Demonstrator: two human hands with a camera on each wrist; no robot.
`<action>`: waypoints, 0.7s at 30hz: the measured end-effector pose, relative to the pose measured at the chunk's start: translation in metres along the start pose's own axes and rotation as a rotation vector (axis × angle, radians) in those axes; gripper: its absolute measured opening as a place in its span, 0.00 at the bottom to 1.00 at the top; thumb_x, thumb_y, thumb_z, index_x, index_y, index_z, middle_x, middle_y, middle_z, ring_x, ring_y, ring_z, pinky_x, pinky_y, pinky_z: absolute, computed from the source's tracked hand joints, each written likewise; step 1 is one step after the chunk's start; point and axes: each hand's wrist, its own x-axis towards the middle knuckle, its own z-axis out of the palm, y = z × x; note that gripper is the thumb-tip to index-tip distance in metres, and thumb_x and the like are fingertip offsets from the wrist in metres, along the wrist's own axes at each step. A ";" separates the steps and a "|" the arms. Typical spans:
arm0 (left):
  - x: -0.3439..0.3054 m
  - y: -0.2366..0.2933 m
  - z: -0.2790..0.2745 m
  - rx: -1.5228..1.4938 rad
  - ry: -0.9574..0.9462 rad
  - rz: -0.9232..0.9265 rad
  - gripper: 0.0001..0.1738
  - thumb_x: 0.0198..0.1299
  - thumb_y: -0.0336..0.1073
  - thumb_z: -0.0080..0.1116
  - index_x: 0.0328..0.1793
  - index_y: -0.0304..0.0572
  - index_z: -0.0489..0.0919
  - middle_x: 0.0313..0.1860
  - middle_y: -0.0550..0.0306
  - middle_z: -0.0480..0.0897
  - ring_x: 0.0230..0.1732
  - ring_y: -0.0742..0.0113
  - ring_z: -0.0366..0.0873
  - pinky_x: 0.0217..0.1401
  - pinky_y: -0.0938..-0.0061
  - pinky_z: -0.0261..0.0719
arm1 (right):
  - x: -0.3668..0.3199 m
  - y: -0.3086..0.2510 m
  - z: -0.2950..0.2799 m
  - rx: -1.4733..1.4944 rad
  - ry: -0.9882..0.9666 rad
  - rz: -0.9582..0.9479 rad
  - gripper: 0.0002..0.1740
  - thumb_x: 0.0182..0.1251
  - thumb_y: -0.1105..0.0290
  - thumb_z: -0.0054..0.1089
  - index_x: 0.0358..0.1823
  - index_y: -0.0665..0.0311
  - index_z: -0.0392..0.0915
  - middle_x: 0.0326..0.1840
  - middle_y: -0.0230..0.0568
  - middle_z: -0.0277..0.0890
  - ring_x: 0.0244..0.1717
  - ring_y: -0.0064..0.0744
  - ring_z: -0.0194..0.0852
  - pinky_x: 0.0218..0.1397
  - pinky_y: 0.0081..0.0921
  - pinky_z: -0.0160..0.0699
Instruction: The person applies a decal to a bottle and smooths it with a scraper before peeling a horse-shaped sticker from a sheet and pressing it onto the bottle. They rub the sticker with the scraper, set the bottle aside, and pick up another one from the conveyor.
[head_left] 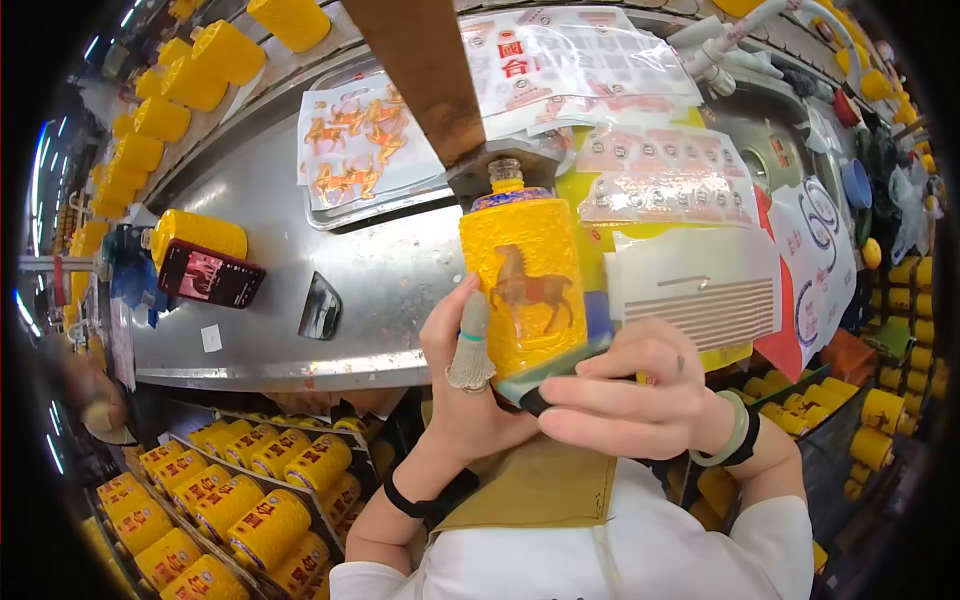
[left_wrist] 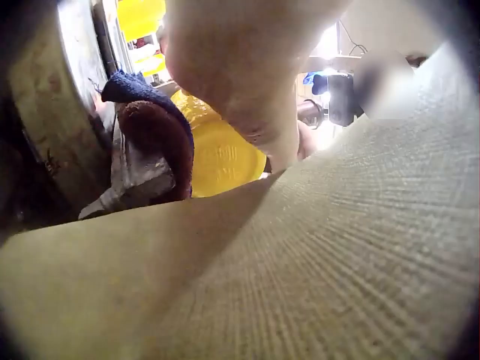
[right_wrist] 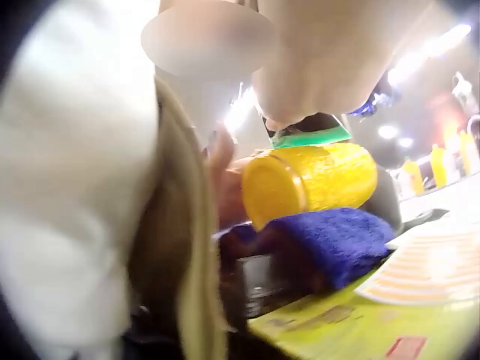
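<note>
A yellow textured bottle (head_left: 520,240) with a brown horse picture on its front lies with its clear glass neck pointing away, at the metal and wood rest. My left hand (head_left: 465,400) grips its lower left side, a grey knitted cover (head_left: 472,345) on one finger. My right hand (head_left: 630,395) pinches a flat green-and-black scraper (head_left: 560,372) at the bottle's lower right edge. In the right wrist view the scraper's green strip (right_wrist: 311,139) lies along the top of the bottle (right_wrist: 322,180). A blue towel (right_wrist: 337,240) is beneath the bottle.
Horse stickers (head_left: 350,140) lie on a metal tray at the back left. Printed label sheets (head_left: 665,175) cover the right side. A phone (head_left: 210,275) leans on another yellow bottle (head_left: 205,235); a dark shiny piece (head_left: 320,305) lies nearby. Crated yellow bottles (head_left: 270,525) stand below the bench.
</note>
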 end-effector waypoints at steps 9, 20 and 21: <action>0.002 0.006 -0.009 0.097 -0.005 0.050 0.63 0.42 0.47 0.89 0.81 0.29 0.64 0.77 0.41 0.65 0.74 0.46 0.67 0.76 0.58 0.65 | 0.011 0.013 0.023 0.395 0.384 0.821 0.14 0.71 0.80 0.62 0.57 0.70 0.79 0.50 0.49 0.82 0.49 0.40 0.85 0.51 0.29 0.81; 0.001 0.003 -0.014 0.073 -0.048 0.042 0.62 0.44 0.47 0.89 0.81 0.30 0.63 0.77 0.40 0.65 0.74 0.45 0.68 0.76 0.57 0.66 | 0.009 0.013 0.023 0.364 0.352 0.857 0.13 0.72 0.79 0.61 0.56 0.67 0.81 0.46 0.43 0.80 0.45 0.34 0.82 0.49 0.28 0.79; 0.001 0.002 -0.013 0.065 -0.044 0.055 0.62 0.44 0.47 0.88 0.82 0.31 0.63 0.77 0.39 0.65 0.74 0.44 0.68 0.76 0.56 0.66 | 0.006 0.015 0.026 0.311 0.330 0.861 0.13 0.72 0.79 0.61 0.56 0.67 0.81 0.46 0.45 0.80 0.46 0.36 0.83 0.50 0.29 0.79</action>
